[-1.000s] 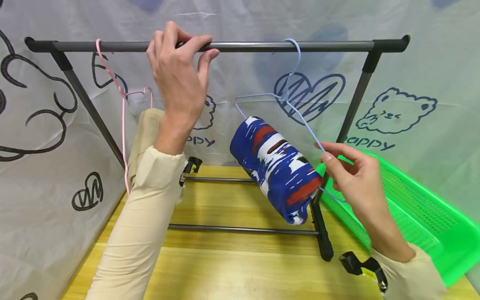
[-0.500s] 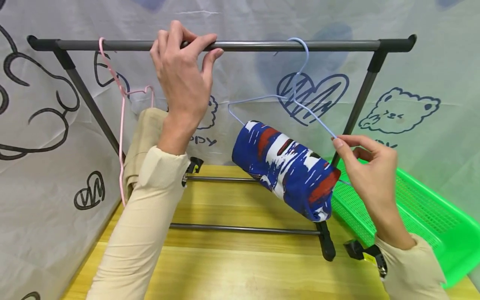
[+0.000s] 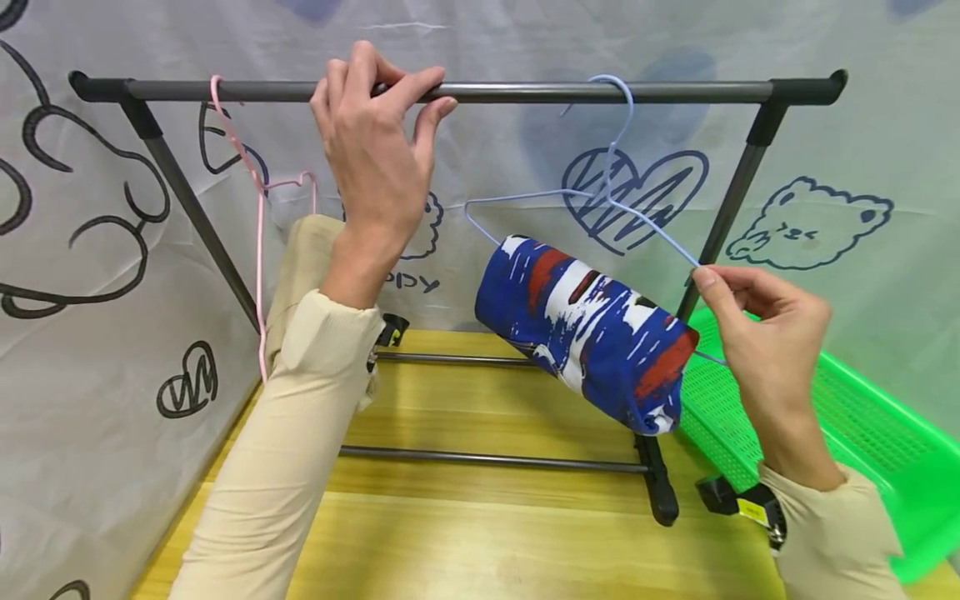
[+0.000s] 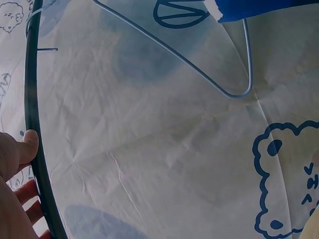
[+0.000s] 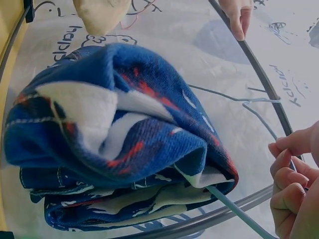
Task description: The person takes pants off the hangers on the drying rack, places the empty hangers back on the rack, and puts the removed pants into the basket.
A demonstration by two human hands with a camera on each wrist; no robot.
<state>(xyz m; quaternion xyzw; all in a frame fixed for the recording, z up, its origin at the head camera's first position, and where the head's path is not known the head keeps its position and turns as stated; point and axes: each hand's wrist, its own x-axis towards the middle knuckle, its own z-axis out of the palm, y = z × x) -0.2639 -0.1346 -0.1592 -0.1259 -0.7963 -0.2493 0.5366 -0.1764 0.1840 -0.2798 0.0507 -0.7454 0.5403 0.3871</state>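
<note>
My left hand point(image 3: 375, 158) grips the dark top rail point(image 3: 540, 92) of a clothes rack, its thumb on the near side in the left wrist view. With thumb and fingertips, my right hand point(image 3: 783, 350) pinches the right shoulder of a light blue wire hanger point(image 3: 656, 226). That hanger's hook loops over the rail. A folded blue, white and red garment point(image 3: 585, 325) is draped over its lower bar, sloping down to the right. In the right wrist view, the garment's folded end point(image 5: 124, 129) faces the camera. My palm hides part of the hanger's right corner.
To the left, a pink hanger point(image 3: 261, 267) bearing a folded beige garment point(image 3: 300, 258) hangs on the same rail, partly behind my left arm. A green perforated basket point(image 3: 877, 400) stands at the right on the wooden table point(image 3: 480, 542). The rack's lower bars point(image 3: 487, 459) cross low above the table.
My right hand has moved right and slightly up, drawing the blue hanger and its garment rightward; the hook has shifted a little along the rail. My left hand keeps its grip on the rail.
</note>
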